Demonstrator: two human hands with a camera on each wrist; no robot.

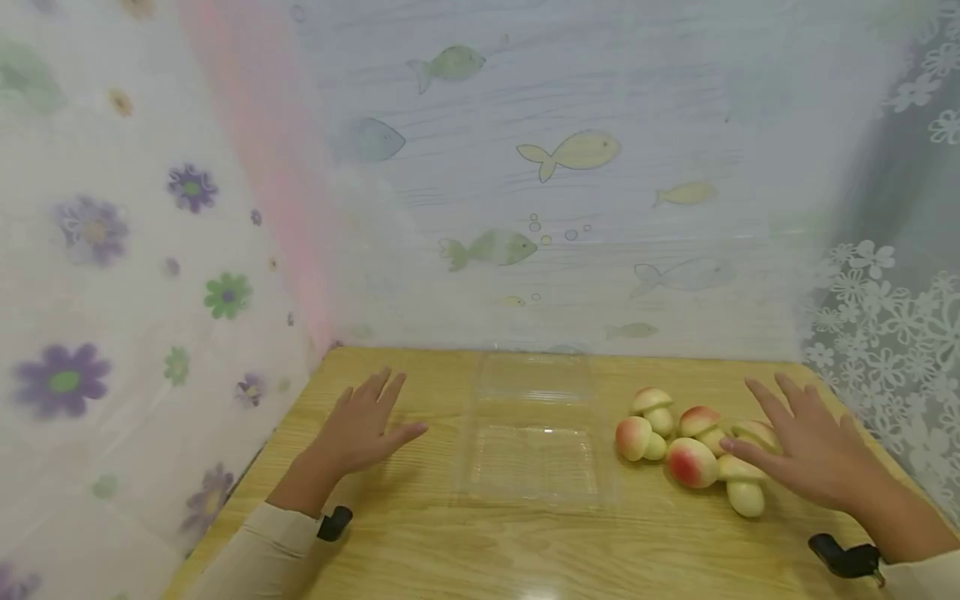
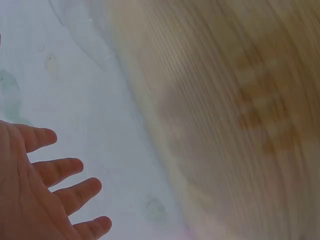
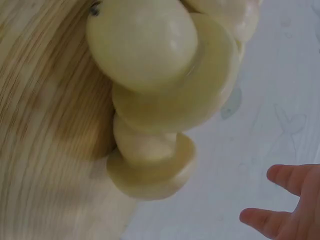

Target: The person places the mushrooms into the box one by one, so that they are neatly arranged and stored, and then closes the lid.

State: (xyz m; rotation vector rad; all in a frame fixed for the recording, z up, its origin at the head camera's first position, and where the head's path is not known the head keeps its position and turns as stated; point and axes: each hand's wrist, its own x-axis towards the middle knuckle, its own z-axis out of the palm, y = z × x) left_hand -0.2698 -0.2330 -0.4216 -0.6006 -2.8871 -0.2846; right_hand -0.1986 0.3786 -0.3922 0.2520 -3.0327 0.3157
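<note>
a: how were the hands held?

b: the left hand (image 1: 363, 425) was held wide open, fingers spread, nothing gripped. the right hand (image 1: 813, 450) was likewise spread and empty, beside the cream, red-blushed, mushroom-shaped pieces (image 1: 746, 498) grouped right of the clear plastic open-lidded box (image 1: 532, 467).

a: what was shown by one view alone?

b: the box, from the head; a small dark spot (image 3: 95, 8), from the right wrist.

Clear container (image 1: 534, 463) lying open; pale, red-blushed mushrooms (image 1: 692, 464) clustered at its right, variously tilted.
</note>
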